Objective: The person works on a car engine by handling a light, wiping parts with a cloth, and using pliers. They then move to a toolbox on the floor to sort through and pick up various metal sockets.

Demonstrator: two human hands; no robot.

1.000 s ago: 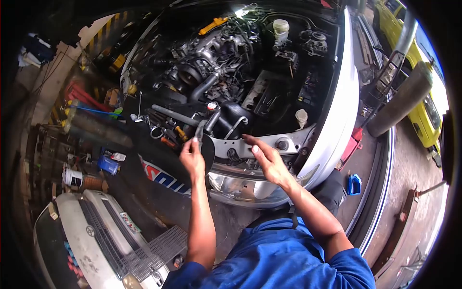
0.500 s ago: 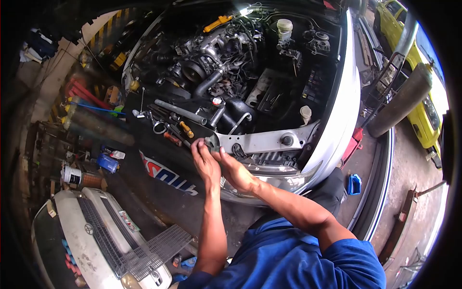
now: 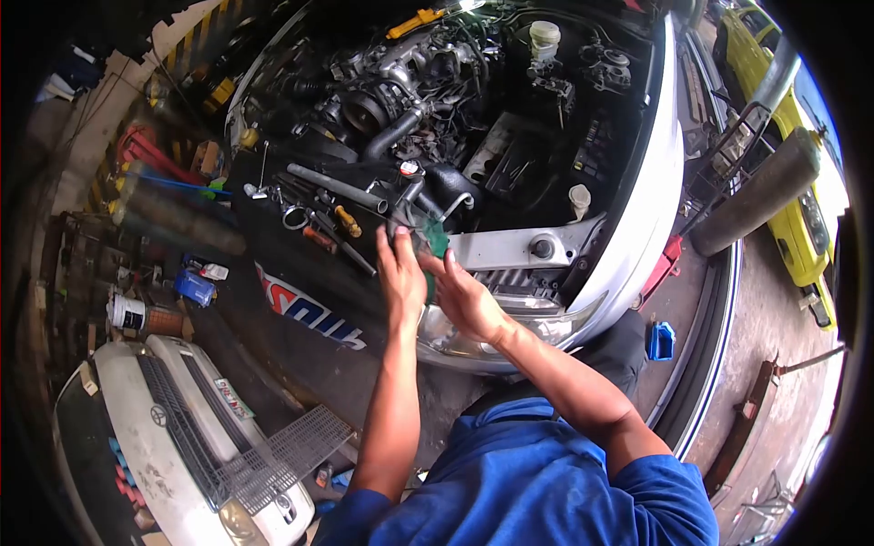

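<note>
Between my two hands, over the front edge of the open engine bay, a grey and green cloth (image 3: pixel 435 238) is held and partly hidden by the fingers. My left hand (image 3: pixel 401 280) is on the left with its fingers pointing up along the cloth. My right hand (image 3: pixel 466 298) presses the cloth from the right side, thumb up. Just left of the hands lie a yellow-handled screwdriver (image 3: pixel 347 221), a metal pipe (image 3: pixel 335 187) and several other tools on the dark fender cover (image 3: pixel 300 264).
The engine (image 3: pixel 382 109) lies beyond my hands, with a yellow work lamp (image 3: pixel 414 24) behind it. A white bumper (image 3: pixel 137 428) with a wire mesh is at lower left. A blue container (image 3: pixel 662 341) and a grey cylinder (image 3: pixel 760 191) are at right.
The cloth shows more now, its green part spread out above and between my hands. My right hand has shifted slightly to the right and the fingers have moved up.
</note>
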